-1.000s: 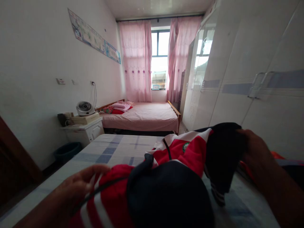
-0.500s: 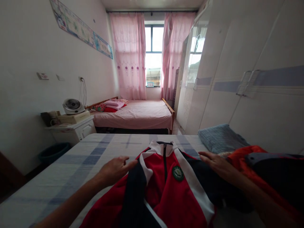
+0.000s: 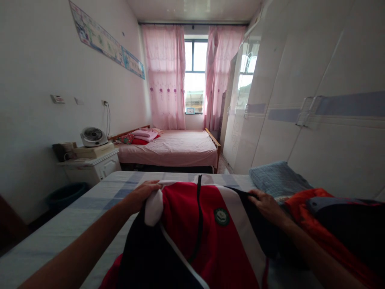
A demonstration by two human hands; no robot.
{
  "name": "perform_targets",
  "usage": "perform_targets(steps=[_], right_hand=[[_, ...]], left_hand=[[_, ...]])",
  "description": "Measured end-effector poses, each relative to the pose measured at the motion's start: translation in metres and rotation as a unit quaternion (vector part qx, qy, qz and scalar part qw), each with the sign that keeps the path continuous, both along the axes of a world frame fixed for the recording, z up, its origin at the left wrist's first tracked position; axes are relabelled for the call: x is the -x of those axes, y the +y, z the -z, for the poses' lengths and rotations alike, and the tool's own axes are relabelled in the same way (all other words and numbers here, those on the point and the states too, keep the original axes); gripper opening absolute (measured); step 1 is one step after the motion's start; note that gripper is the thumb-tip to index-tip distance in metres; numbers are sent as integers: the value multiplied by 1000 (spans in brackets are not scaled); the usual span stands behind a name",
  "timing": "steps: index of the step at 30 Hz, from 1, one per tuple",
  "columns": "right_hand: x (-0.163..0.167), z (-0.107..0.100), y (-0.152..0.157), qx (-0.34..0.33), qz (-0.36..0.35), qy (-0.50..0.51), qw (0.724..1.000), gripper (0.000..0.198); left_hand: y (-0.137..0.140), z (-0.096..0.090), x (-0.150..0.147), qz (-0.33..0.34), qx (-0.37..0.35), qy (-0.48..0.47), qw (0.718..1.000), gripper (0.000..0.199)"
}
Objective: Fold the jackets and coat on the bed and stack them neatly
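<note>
Now we have the red jacket [image 3: 192, 224] lying front-up and zipped on the near bed [image 3: 90, 208]. Our left hand [image 3: 143, 194] pinches its white shoulder; our right hand [image 3: 266, 202] rests with fingers spread on the dark sleeve. No fold shows yet, we judge. Right of it a blue towel [image 3: 278, 178] and orange clothes [image 3: 327, 224] crowd in; the bed's left side has room.

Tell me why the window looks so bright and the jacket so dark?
In the head view, daylight through the window washes out the glass, so the near jacket and both hands, left hand and right hand, sit in dim shade; the wide lens bends the wardrobe lines at the edge.
</note>
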State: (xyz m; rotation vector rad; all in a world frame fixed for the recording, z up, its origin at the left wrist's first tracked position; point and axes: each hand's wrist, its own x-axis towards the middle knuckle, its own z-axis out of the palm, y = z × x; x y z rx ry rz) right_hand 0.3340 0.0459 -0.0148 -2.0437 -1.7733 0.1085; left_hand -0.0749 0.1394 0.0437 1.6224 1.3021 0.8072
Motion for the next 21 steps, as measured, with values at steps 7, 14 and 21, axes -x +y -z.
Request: perform_targets(steps=[7, 14, 21], right_hand=[[10, -70, 57, -203, 64, -82, 974, 30], [60, -19, 76, -197, 60, -107, 973, 39], [89, 62, -9, -41, 29, 60, 997, 33]], left_hand=[[51, -39, 22, -92, -247, 167, 950, 38], [33, 11, 12, -30, -297, 310, 903, 37], [-58, 63, 12, 307, -294, 348, 835, 61]])
